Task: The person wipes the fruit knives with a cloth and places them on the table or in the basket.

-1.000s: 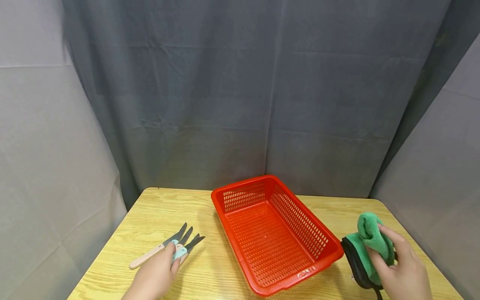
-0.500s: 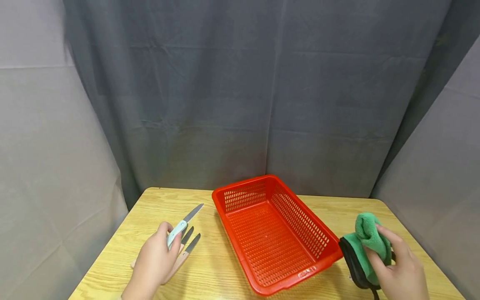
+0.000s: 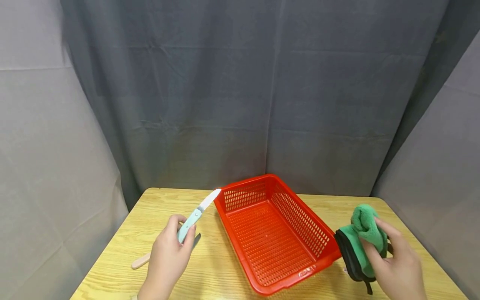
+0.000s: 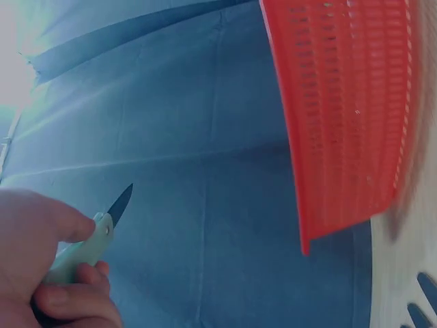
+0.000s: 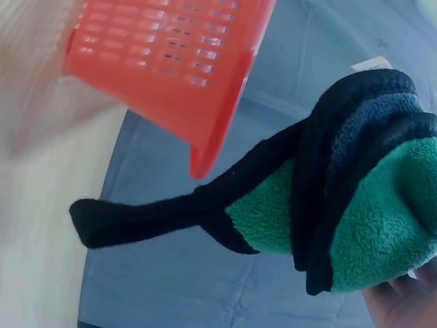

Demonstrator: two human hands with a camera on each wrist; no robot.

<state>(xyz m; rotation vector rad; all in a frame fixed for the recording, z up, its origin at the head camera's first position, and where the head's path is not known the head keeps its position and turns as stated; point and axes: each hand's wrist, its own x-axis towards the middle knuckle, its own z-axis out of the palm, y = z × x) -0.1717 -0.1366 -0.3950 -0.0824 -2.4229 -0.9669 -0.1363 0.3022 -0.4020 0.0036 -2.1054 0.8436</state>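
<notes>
In my left hand (image 3: pixel 169 250) I grip a folding knife (image 3: pixel 194 217) by its mint handle, raised above the table with its light blade pointing up and right toward the basket's corner. The left wrist view shows the blade (image 4: pixel 121 205) beyond my thumb and curled fingers. Behind and below that hand lie other knives: a beige handle (image 3: pixel 141 261) and a dark blade (image 3: pixel 196 241) stick out, the rest hidden. My right hand (image 3: pixel 400 260) pinches a folded green cloth (image 3: pixel 369 229) with black trim; its black loop (image 5: pixel 136 222) hangs down in the right wrist view.
A red plastic basket (image 3: pixel 243 261) with slotted walls stands at an angle on the wooden table (image 3: pixel 165 204), between the hands. Grey curtain (image 3: pixel 195 104) closes off the back, and pale cloth (image 3: pixel 48 166) hangs at both sides.
My left hand has picked the mint knife up from the others and carried it up and right toward the basket. My right hand with the cloth has shifted slightly left and up.
</notes>
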